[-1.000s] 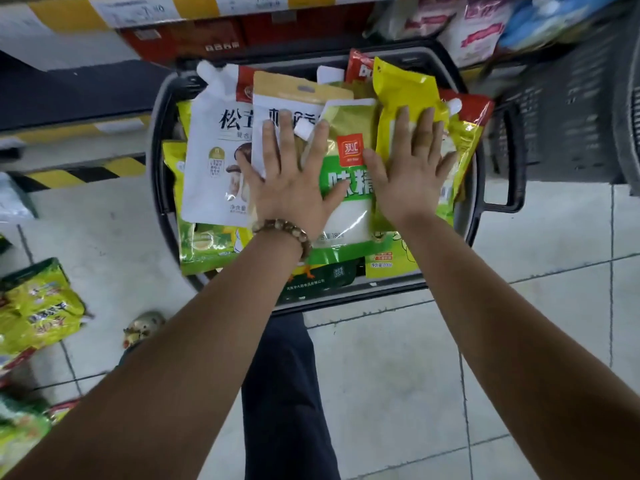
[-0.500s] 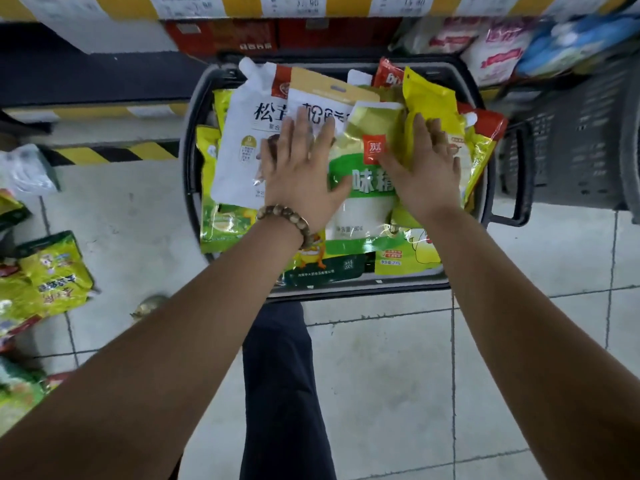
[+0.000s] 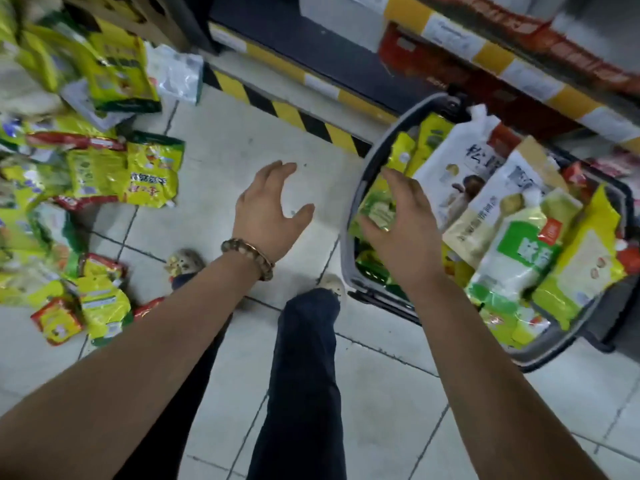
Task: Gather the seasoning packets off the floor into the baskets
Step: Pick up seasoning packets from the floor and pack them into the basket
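Observation:
A dark basket (image 3: 377, 147) stands on the floor at the right, heaped with seasoning packets, among them a white pouch (image 3: 460, 168) and a green-and-white packet (image 3: 519, 258). A pile of yellow and green packets (image 3: 86, 174) lies scattered on the floor at the left. My left hand (image 3: 266, 216), with a bead bracelet on the wrist, hovers open over bare tile between pile and basket. My right hand (image 3: 401, 220) hangs open above the basket's left rim, holding nothing.
A shelf base with yellow-black hazard tape (image 3: 287, 112) runs along the back. My dark trouser legs (image 3: 304, 375) and shoes (image 3: 187, 265) are below the hands. A second dark basket edge (image 3: 609, 306) shows at far right. A clear plastic bag (image 3: 180, 77) lies near the shelf.
Both hands have lifted off the packets in the basket and swung left. The view has turned left, bringing the floor pile into sight.

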Available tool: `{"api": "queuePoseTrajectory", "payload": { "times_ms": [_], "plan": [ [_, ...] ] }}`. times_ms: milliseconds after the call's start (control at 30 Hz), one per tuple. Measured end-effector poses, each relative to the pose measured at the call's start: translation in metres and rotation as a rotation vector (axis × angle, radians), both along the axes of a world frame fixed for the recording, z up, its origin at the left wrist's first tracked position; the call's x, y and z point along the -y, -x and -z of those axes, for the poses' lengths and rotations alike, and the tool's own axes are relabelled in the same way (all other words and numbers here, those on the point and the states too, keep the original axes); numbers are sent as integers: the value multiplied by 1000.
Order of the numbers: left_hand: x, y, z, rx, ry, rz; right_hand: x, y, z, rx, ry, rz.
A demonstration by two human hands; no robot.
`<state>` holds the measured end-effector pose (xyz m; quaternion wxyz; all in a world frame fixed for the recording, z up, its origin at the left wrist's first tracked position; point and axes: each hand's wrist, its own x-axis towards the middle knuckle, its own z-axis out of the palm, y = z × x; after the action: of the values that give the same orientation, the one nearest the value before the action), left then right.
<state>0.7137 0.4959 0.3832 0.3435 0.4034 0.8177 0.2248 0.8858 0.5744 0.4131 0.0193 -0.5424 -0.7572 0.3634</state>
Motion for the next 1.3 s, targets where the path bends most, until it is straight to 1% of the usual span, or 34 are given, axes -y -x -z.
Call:
{"api": "queuePoseTrajectory", "payload": {
  "times_ms": [133,267,400,533,667,733,867,967,1133,1233,1300],
  "plan": [
    [57,86,1,-4,46,-179,28,100,12,17,107,-116],
    [116,171,5,12,126,-331,64,202,31,116,194,-279],
    [176,248,20,-57,244,-354,100,295,50,167,270,-410],
    [219,304,45,-89,317,-382,126,374,82,238,307,-511],
    [244,340,72,-55,358,-400,135,435,123,303,317,-557],
    [251,352,83,-30,375,-429,136,457,142,352,308,-616],
    [259,376,99,21,442,-425,135,495,178,475,256,-880],
    [262,392,116,78,438,-510,135,524,210,535,203,-1068],
    [256,419,182,140,399,-585,141,571,292,572,108,-1342],
    [248,428,232,165,334,-635,142,599,352,610,83,-1376],
    [244,428,264,189,288,-612,142,618,388,626,4,-1415]
  ]
}}
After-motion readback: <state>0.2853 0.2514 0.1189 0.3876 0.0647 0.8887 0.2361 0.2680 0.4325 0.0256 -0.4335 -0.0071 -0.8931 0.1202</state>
